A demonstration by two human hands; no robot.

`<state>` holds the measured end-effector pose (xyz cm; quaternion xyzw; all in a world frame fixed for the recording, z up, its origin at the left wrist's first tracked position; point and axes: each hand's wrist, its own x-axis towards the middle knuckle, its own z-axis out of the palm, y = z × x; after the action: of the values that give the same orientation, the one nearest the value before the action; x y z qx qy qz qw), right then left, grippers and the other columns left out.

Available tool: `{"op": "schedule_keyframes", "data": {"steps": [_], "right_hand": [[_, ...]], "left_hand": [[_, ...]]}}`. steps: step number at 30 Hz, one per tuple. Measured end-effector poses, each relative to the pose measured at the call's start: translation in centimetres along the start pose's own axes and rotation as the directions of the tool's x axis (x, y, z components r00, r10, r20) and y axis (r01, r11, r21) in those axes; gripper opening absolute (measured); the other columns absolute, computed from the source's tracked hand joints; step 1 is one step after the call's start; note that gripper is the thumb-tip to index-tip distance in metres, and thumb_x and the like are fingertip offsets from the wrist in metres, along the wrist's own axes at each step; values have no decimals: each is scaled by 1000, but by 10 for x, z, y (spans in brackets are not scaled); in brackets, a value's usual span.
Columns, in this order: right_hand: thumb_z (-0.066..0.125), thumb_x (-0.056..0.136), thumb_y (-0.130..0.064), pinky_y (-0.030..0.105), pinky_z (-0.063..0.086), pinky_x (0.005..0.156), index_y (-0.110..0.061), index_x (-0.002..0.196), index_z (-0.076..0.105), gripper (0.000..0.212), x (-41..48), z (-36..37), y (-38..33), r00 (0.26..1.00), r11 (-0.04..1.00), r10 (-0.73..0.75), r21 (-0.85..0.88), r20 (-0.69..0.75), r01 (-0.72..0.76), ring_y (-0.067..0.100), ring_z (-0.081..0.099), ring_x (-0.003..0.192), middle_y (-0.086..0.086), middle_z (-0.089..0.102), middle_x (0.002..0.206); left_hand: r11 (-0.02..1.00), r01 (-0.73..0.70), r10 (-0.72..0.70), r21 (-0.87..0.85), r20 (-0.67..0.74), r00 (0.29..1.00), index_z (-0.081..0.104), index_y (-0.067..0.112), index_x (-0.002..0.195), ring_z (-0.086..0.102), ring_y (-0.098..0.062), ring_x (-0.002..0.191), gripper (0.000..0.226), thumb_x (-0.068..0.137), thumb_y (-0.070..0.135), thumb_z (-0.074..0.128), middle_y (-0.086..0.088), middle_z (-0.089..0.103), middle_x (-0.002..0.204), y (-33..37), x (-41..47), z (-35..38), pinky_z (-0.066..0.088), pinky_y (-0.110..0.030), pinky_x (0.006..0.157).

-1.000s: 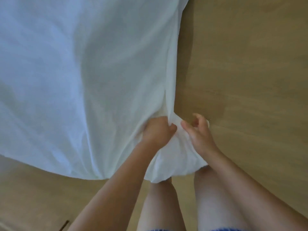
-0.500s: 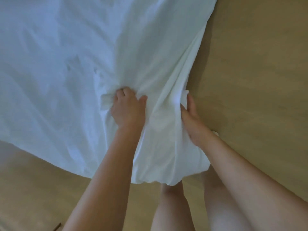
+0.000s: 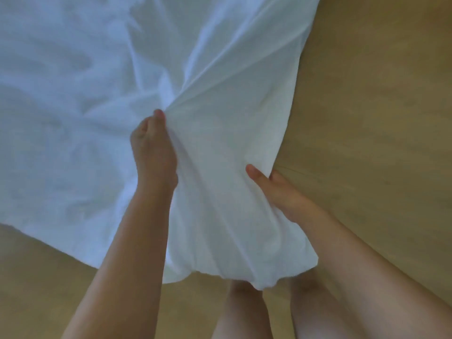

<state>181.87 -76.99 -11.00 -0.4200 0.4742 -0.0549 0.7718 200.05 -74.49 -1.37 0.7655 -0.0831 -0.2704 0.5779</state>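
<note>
The sheet [image 3: 85, 118] is spread rumpled over the floor [image 3: 367, 118], its near end lifted off it. A bunch of cloth is clenched in the grip of the left hand [image 3: 152, 148]; the edge is pinched by the right hand [image 3: 281, 192]. Gathering is judged barely begun.

Floor [image 3: 371, 111]: light brown wood-look boards with a matte finish and faint grain. A board seam runs across it right of centre. The floor shows at the right and along the bottom. Lighting is soft, even and rather dim, with blurred shadows.
</note>
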Motion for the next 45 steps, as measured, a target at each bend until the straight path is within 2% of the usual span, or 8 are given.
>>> {"op": "schedule_keyframes", "data": {"steps": [5,10,16,20,26,30,36,45], "right_hand": [[44,64,-79,22,16,97,-41,148,2,101,14,18,-13,992,996,35,85,-122,-24,-3,20,132,-26,14,146],[52,92,-46,25,34,102,-19,140,41,57,34,52,-24,948,995,-77,43,-310,95,10,49,122,-8,52,133],[66,84,-34,27,54,76,-28,109,63,26,51,76,-39,950,994,-104,13,-294,113,4,66,89,-16,71,94],[66,83,-44,27,56,75,-30,113,62,33,50,84,-45,958,995,-101,-9,-267,102,9,67,91,-12,71,96],[61,83,-42,44,30,110,-11,146,26,79,56,89,-60,922,967,-111,-256,-370,14,32,36,131,16,35,145],[66,65,-66,32,20,111,-13,148,12,112,69,105,-75,913,778,-268,-628,-308,17,26,15,140,8,18,148],[64,74,-62,26,37,83,-12,122,40,73,92,123,-73,982,854,39,-504,-184,-128,26,52,118,7,52,131],[62,76,-60,33,39,102,-22,145,30,85,70,113,-45,997,774,76,-629,-19,-71,24,46,127,1,44,143]], "left_hand": [[869,154,-244,-471,-137,960,34,20,58,38,-18,61,31,85,12,48,0,31,61,8,75,-41,34,-27,57],[740,11,71,673,-95,993,57,5,80,58,-30,82,36,95,35,44,-18,60,81,-26,84,-36,33,-34,68],[405,-583,514,704,352,782,58,9,113,53,-32,104,50,83,49,53,-13,56,110,-42,52,-21,37,-38,84],[357,-550,194,755,516,834,47,17,91,53,-24,89,33,90,50,46,2,49,89,-26,49,-5,31,-30,71],[875,-449,330,181,454,827,36,25,56,32,0,45,36,87,28,54,15,36,45,27,65,-12,26,-17,45],[958,78,-92,-277,-35,995,42,19,53,33,-10,42,36,85,14,55,9,33,43,37,116,-52,26,-20,43],[864,-62,133,499,-108,985,31,15,59,36,-16,60,39,95,22,43,4,35,58,-19,160,-62,22,-26,57],[728,-241,168,642,173,970,39,17,81,49,-21,74,27,95,40,43,3,50,76,-60,91,-33,29,-29,66]]}}
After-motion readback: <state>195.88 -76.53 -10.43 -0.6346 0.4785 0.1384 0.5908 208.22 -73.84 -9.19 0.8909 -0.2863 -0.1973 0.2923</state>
